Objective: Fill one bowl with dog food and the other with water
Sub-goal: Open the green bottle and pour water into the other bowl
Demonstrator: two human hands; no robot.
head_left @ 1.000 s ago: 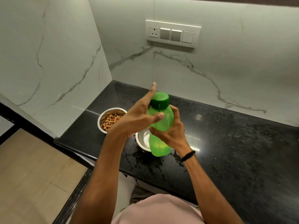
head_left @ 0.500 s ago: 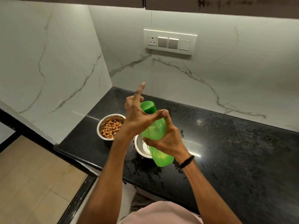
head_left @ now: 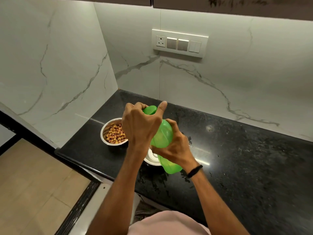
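Note:
A green plastic bottle [head_left: 163, 138] is held tilted above the black counter, its dark green cap [head_left: 149, 110] pointing up and left. My right hand [head_left: 174, 146] grips the bottle's body. My left hand [head_left: 140, 126] is wrapped around the cap, thumb raised. A steel bowl with brown dog food [head_left: 115, 133] stands on the counter left of the hands. A second steel bowl [head_left: 152, 157] sits under the bottle, mostly hidden by my hands; I cannot tell what it holds.
The black granite counter [head_left: 237, 158] runs to the right, with water splashes near its front edge below the bowls. Marble walls close the left and back sides. A switch panel [head_left: 177, 43] hangs on the back wall. Wooden floor lies at lower left.
My left hand went from open fingers beside the cap to closed around it. The bottle has tilted further left, and the view has shifted a little.

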